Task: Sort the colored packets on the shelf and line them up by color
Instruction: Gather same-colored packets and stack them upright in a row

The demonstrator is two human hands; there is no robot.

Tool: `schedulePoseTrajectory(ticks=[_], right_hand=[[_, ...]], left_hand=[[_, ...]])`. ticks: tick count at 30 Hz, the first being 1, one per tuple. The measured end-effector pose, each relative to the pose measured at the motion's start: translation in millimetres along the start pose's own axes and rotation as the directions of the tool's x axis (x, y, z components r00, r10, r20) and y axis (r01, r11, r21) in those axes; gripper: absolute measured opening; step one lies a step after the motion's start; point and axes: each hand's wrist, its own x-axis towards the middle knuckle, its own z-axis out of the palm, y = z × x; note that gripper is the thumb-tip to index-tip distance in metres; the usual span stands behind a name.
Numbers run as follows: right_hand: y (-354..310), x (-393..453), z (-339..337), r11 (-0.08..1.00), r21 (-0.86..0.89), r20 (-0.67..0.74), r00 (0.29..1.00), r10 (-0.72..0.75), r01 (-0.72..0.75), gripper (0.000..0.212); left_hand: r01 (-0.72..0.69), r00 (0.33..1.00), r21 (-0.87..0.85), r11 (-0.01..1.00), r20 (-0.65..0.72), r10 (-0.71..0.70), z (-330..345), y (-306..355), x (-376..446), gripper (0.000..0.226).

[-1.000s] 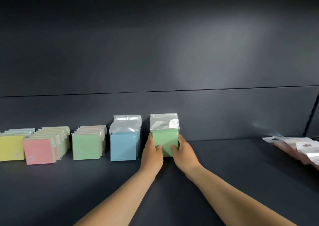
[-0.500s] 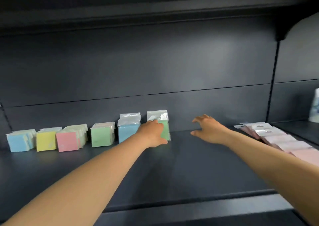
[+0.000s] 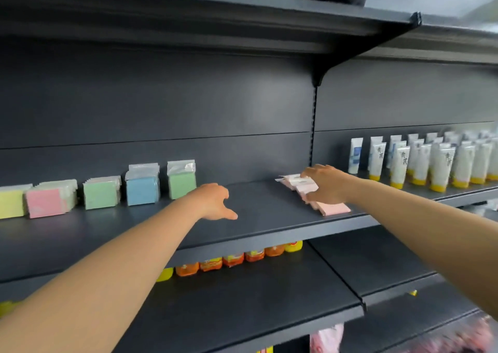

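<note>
On the dark shelf (image 3: 258,212) stand rows of packets, from the left: yellow (image 3: 10,204), pink (image 3: 45,203), green (image 3: 101,195), blue (image 3: 141,188) and a second green row (image 3: 182,181). A fanned pile of pink packets (image 3: 332,207) lies flat at the shelf's right end. My right hand (image 3: 326,184) rests on top of that pile, fingers bent over it. My left hand (image 3: 215,200) hovers over the bare shelf to the right of the green row, fingers relaxed, holding nothing.
White tubes with yellow caps (image 3: 431,161) stand on the neighbouring shelf section to the right. Orange and yellow bottles (image 3: 234,261) line the back of the shelf below. A shelf bracket (image 3: 314,110) divides the sections, and another shelf hangs overhead.
My left hand has let go of the green row and drawn back to the right. My right hand has reached right onto the pink pile. The view has pulled back and turned right.
</note>
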Motion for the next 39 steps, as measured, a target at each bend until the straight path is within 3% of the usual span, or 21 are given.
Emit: schedulePoseTrajectory(ticks=[5, 14, 20, 22, 23, 26, 29, 32, 34, 36, 39], right_hand=[[36.3, -28.3, -9.3, 0.996, 0.053, 0.027, 0.997, 0.072, -0.074, 0.061], [105.2, -26.2, 9.0, 0.982, 0.171, 0.093, 0.994, 0.064, -0.079, 0.06], [158.3, 19.4, 43.0, 0.964, 0.262, 0.158, 0.987, -0.002, -0.04, 0.056], [173.1, 35.2, 58.0, 0.953, 0.304, 0.175, 0.984, -0.041, -0.014, 0.054], [179.2, 41.5, 65.8, 0.944, 0.33, 0.18, 0.982, -0.064, 0.001, 0.053], [190.8, 52.4, 87.5, 0.92, 0.386, 0.173, 0.974, -0.147, 0.071, 0.043], [195.5, 59.5, 105.3, 0.874, 0.472, 0.145, 0.968, -0.205, 0.114, 0.043], [197.9, 64.8, 113.1, 0.809, 0.575, 0.132, 0.962, -0.238, 0.121, 0.041], [200.4, 70.3, 114.4, 0.782, 0.61, 0.107, 0.965, -0.24, 0.127, 0.037], [204.2, 79.3, 114.9, 0.746, 0.661, 0.075, 0.982, -0.171, 0.079, 0.035], [208.7, 95.4, 120.4, 0.684, 0.729, 0.069, 0.997, -0.019, -0.037, 0.033]], left_hand=[[-0.01, 1.0, 0.026, 1.0, -0.016, 0.01, -7.4, 33.3, -10.3, 0.068], [-0.017, 1.0, 0.034, 0.999, 0.023, 0.016, 5.6, 112.1, 37.1, 0.064], [0.069, 0.993, -0.131, 0.989, 0.105, -0.056, 33.7, 166.3, 94.8, 0.065], [0.144, 0.984, -0.256, 0.956, 0.141, -0.11, 48.6, 178.0, 119.1, 0.041], [0.173, 0.982, -0.321, 0.931, 0.133, -0.137, 56.5, 183.9, 128.8, 0.029], [0.26, 0.966, -0.54, 0.8, 0.136, -0.221, 77.7, 202.4, 149.8, 0.053], [0.313, 0.942, -0.686, 0.657, 0.135, -0.307, 89.6, 214.3, 159.8, 0.058], [0.358, 0.916, -0.733, 0.578, 0.155, -0.371, 97.1, 213.8, 167.4, 0.052], [0.364, 0.903, -0.773, 0.519, 0.157, -0.4, 98.4, 210.3, 169.4, 0.035], [0.3, 0.891, -0.88, 0.368, 0.121, -0.437, 99.7, 202.5, 170.8, 0.015], [0.149, 0.849, -0.987, 0.059, 0.098, -0.519, 105.2, 185.9, 169.2, 0.009]])
